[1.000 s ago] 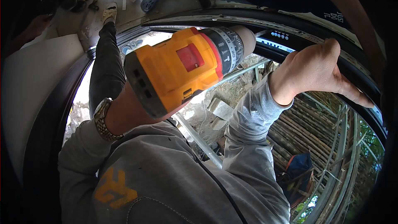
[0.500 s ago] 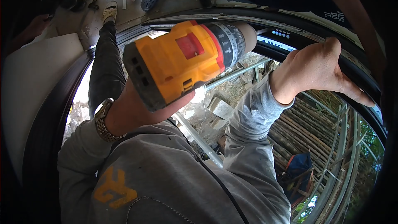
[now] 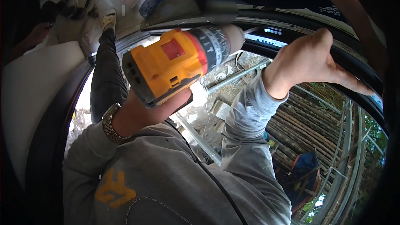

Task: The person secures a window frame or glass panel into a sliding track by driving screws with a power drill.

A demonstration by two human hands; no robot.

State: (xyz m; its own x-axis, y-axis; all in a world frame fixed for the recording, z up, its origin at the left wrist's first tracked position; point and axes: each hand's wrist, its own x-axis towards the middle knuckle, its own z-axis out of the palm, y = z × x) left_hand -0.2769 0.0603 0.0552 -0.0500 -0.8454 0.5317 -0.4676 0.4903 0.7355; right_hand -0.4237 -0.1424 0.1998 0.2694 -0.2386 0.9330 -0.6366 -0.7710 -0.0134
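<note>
My left hand (image 3: 154, 108), with a metal watch at the wrist, is closed round the handle of a yellow and black power drill (image 3: 166, 62). The drill's body hides most of those fingers. Its chuck points right, and a thin bit reaches a dark window frame (image 3: 254, 50) beside a row of small light dots. Further right, my right hand (image 3: 308, 62) rests against the same frame with its thumb and a finger spread apart; its other fingers are hidden. A printed label (image 3: 264, 40) shows on the frame between the drill and my right hand.
Below the opening are metal rails (image 3: 237, 76), stacked poles (image 3: 308, 121) and a blue bag (image 3: 304, 166). A white panel (image 3: 46, 71) stands at the left. Tools (image 3: 79, 10) lie on the floor. Another person's arm (image 3: 354, 12) is at the upper right, and another hand (image 3: 39, 33) at the left.
The drill and my left hand appear slightly further left and the drill tilts a little differently. My right hand appears slightly left and up, along with the frame. Both hands keep their hold or contact.
</note>
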